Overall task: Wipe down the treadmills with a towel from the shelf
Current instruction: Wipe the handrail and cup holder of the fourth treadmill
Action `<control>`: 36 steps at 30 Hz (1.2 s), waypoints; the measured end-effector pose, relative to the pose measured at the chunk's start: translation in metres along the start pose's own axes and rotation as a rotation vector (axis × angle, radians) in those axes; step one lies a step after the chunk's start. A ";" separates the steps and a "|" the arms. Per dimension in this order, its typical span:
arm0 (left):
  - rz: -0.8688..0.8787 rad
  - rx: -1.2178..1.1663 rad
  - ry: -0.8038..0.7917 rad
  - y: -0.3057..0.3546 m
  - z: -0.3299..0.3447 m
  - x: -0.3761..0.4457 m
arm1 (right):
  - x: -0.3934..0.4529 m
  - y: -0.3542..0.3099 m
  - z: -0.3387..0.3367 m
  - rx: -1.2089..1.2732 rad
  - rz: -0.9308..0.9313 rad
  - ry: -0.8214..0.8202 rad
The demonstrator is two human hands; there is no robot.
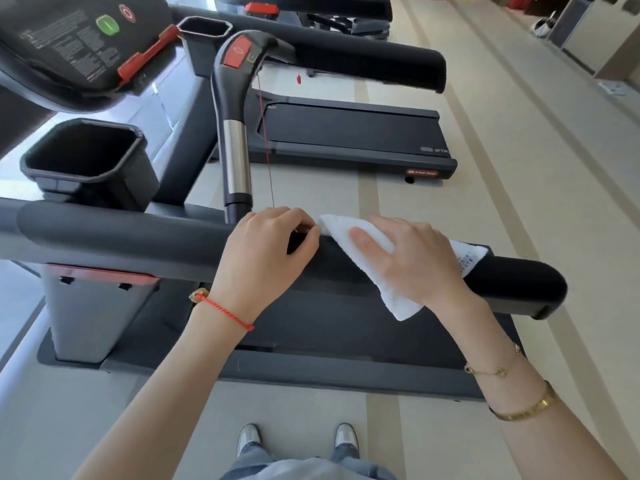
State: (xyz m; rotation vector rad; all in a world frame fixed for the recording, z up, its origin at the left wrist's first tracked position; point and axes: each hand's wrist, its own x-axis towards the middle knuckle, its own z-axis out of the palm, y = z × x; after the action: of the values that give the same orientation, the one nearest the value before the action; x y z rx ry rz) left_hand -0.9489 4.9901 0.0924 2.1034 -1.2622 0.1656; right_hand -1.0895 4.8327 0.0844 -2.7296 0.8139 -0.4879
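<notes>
The white towel, soft and light, lies draped on the padded handrail at frame center. The right hand presses it flat; the left hand pinches its corner.

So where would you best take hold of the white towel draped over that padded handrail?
Grip the towel where it crowns the padded handrail, coming from above with palm down, as the right hand does. It is draped over the round bar, both ends hanging, so the top is backed.

A pale beige tiled floor with darker tan stripes runs toward cream wall panels at two o'clock, brightly lit.
</notes>
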 end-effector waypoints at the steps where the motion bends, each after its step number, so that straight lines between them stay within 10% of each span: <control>1: -0.011 0.015 -0.001 0.008 0.005 0.000 | 0.000 0.009 -0.004 0.003 0.005 -0.029; 10: -0.032 0.082 0.019 0.047 0.034 0.000 | -0.035 0.080 -0.036 0.053 -0.040 0.015; 17: -0.058 0.122 0.008 0.064 0.047 0.002 | 0.009 0.076 -0.042 0.115 0.011 -0.419; 36: -0.003 0.074 -0.077 0.119 0.092 0.012 | -0.045 0.151 -0.053 0.093 0.016 0.018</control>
State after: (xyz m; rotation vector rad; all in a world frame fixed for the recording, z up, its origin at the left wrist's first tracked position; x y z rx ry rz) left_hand -1.0612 4.8894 0.0843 2.1937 -1.3157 0.1335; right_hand -1.2182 4.7283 0.0726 -2.6350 0.7967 -0.5340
